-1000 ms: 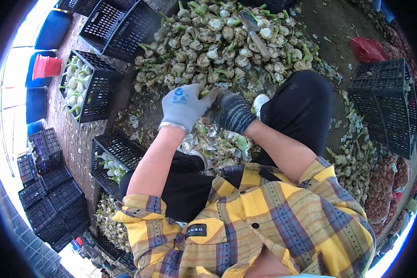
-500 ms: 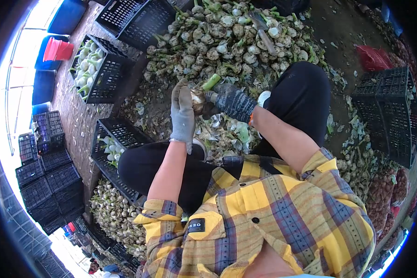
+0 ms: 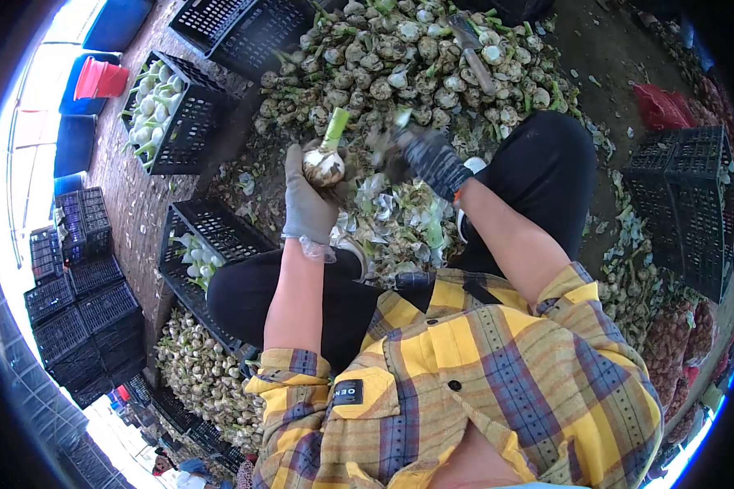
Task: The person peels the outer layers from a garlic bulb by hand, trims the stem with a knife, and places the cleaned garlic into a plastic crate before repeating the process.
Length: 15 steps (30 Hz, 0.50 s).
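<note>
In my left hand (image 3: 311,200), in a pale grey work glove, sits a soil-stained white garlic bulb (image 3: 324,167). Its short cut green stem points up, and the fingers curl around the bulb's side and underside. To the right, apart from the bulb, is my right hand (image 3: 416,155) in a dark striped glove. Motion smears its fingers, so I cannot tell what they hold. Behind both hands rises a heap of dirty, trimmed garlic bulbs (image 3: 367,77). A knife with a wooden handle (image 3: 479,71) lies on top of it. Loose papery peelings (image 3: 391,216) cover the ground between my legs.
Left of me, one black crate (image 3: 192,118) contains clean pale bulbs; another crate (image 3: 220,228) stands by my knee. More garlic (image 3: 200,375) is spread behind it. A red bucket (image 3: 100,79) and stacked crates (image 3: 81,318) are farther left. Right stands a tall black crate (image 3: 681,204).
The right hand has moved away from the bulb, to the right and up. The left hand has shifted slightly left, still holding the bulb, which now shows whiter with its stem more upright.
</note>
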Tool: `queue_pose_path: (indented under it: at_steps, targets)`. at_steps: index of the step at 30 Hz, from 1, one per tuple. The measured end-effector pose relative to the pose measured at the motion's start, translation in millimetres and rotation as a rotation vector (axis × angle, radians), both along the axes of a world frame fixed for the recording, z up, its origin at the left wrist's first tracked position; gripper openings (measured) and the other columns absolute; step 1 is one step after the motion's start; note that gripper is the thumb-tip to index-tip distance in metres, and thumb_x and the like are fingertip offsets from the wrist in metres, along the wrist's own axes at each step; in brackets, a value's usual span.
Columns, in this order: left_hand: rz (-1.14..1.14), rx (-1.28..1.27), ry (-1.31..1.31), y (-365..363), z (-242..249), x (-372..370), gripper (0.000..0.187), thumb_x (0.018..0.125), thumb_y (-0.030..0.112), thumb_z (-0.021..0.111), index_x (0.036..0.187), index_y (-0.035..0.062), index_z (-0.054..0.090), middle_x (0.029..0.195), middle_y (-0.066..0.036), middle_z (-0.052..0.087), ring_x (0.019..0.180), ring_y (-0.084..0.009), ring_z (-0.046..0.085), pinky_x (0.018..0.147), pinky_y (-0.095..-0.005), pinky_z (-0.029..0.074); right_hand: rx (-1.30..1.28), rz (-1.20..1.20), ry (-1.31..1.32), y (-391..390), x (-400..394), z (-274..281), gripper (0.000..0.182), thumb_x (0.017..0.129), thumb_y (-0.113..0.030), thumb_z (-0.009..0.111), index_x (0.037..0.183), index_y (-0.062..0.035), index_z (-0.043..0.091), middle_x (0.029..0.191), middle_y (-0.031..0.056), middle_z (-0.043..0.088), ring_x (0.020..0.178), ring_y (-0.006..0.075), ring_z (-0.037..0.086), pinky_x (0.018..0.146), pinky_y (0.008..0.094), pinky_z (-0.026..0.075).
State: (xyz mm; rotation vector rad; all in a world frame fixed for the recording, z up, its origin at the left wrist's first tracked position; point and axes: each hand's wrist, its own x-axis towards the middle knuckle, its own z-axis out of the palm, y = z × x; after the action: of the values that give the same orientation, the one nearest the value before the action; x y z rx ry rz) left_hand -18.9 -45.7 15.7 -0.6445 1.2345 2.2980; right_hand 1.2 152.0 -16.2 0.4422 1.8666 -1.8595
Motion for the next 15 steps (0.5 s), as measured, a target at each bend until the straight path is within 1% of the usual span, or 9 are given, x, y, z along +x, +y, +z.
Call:
queue_pose_path:
  at_steps: [1, 3, 4, 7, 9, 10, 13, 14, 15]
  targets:
    - [0.051, -0.087, 0.043, -0.6, -2.3, -1.1, 0.042, 0.087, 0.049, 0.046, 0.108, 0.0133, 0.051, 0.082, -0.003, 0.060, 0.061, -0.0189, 0.061, 0.044, -0.0234, 0.043, 0.050, 0.203, -0.116, 1.5, 2.5, 20.1, 0.034, 0.083, -0.026, 0.056, 0.098, 0.0041, 0.059, 0.085, 0.0160, 0.065, 0.073, 0.0251, 0.063, 0.072, 0.0332, 0.049]
    - [0.069, -0.143, 0.054, -0.7, -2.7, -1.4, 0.042, 0.087, 0.049, 0.046, 0.108, 0.0131, 0.050, 0.081, -0.003, 0.060, 0.061, -0.0181, 0.060, 0.044, -0.0235, 0.043, 0.374, 0.410, 0.394, -24.9, 6.5, -119.7, 0.030, 0.082, -0.024, 0.056, 0.094, 0.0029, 0.062, 0.083, 0.0164, 0.065, 0.076, 0.0248, 0.063, 0.073, 0.0335, 0.049]
    - [0.078, -0.171, 0.060, 0.0, -0.6, -1.7, 0.042, 0.087, 0.049, 0.046, 0.107, 0.0130, 0.050, 0.080, -0.002, 0.059, 0.061, -0.0177, 0.060, 0.044, -0.0235, 0.042, 0.094, 0.093, 0.312, -34.1, 12.3, -143.3, 0.030, 0.082, -0.024, 0.056, 0.092, 0.0026, 0.063, 0.082, 0.0167, 0.066, 0.076, 0.0248, 0.063, 0.073, 0.0339, 0.049]
    - [0.042, -0.346, 0.135, 4.4, 1.4, 4.9, 0.044, 0.088, 0.049, 0.045, 0.111, 0.0112, 0.050, 0.087, -0.002, 0.057, 0.066, -0.0145, 0.059, 0.049, -0.0233, 0.045, 0.540, 0.093, 0.843, -19.3, 22.5, -40.3, 0.029, 0.082, -0.027, 0.057, 0.090, -0.0002, 0.065, 0.076, 0.0163, 0.065, 0.073, 0.0228, 0.064, 0.070, 0.0341, 0.049]
    - [-0.008, -0.508, 0.213, 8.8, 1.7, 7.5, 0.047, 0.088, 0.049, 0.044, 0.113, 0.0102, 0.050, 0.093, -0.003, 0.056, 0.070, -0.0128, 0.059, 0.053, -0.0228, 0.047, 0.002, 0.007, 0.396, -23.4, 12.2, -31.2, 0.031, 0.083, -0.031, 0.057, 0.092, -0.0025, 0.065, 0.074, 0.0152, 0.065, 0.071, 0.0224, 0.064, 0.067, 0.0341, 0.049]
    - [-0.035, -0.500, 0.202, 9.5, 4.1, 7.4, 0.047, 0.088, 0.047, 0.047, 0.115, 0.0086, 0.049, 0.101, -0.004, 0.053, 0.077, -0.0109, 0.058, 0.057, -0.0235, 0.048, 0.109, 0.085, 0.229, -16.0, 12.1, 0.2, 0.036, 0.085, -0.037, 0.056, 0.094, -0.0036, 0.064, 0.073, 0.0147, 0.064, 0.067, 0.0210, 0.063, 0.064, 0.0335, 0.049]
    - [-0.026, -0.500, 0.303, 22.7, 6.8, 16.6, 0.041, 0.090, 0.041, 0.045, 0.115, 0.0098, 0.052, 0.100, -0.003, 0.056, 0.084, -0.0126, 0.057, 0.069, -0.0274, 0.047, 0.105, 0.146, 0.221, -19.2, 6.2, 14.5, 0.042, 0.085, -0.043, 0.054, 0.094, -0.0029, 0.063, 0.073, 0.0143, 0.064, 0.061, 0.0208, 0.061, 0.061, 0.0340, 0.048]
    - [-0.032, -0.491, 0.370, 26.5, 8.8, 18.5, 0.041, 0.091, 0.040, 0.046, 0.116, 0.0077, 0.052, 0.109, -0.005, 0.054, 0.094, -0.0142, 0.055, 0.079, -0.0281, 0.045, 0.112, 0.150, 0.307, -21.5, 5.1, 11.1, 0.041, 0.085, -0.040, 0.055, 0.094, -0.0015, 0.062, 0.076, 0.0146, 0.064, 0.063, 0.0207, 0.060, 0.062, 0.0335, 0.047]
    - [-0.031, -0.511, 0.415, 27.5, 4.9, 19.0, 0.038, 0.091, 0.036, 0.048, 0.115, 0.0073, 0.052, 0.108, -0.004, 0.054, 0.092, -0.0127, 0.054, 0.078, -0.0269, 0.045, 0.132, 0.159, 0.385, -22.6, 4.8, 3.2, 0.040, 0.085, -0.039, 0.055, 0.095, -0.0015, 0.062, 0.077, 0.0147, 0.064, 0.065, 0.0215, 0.061, 0.063, 0.0339, 0.047]
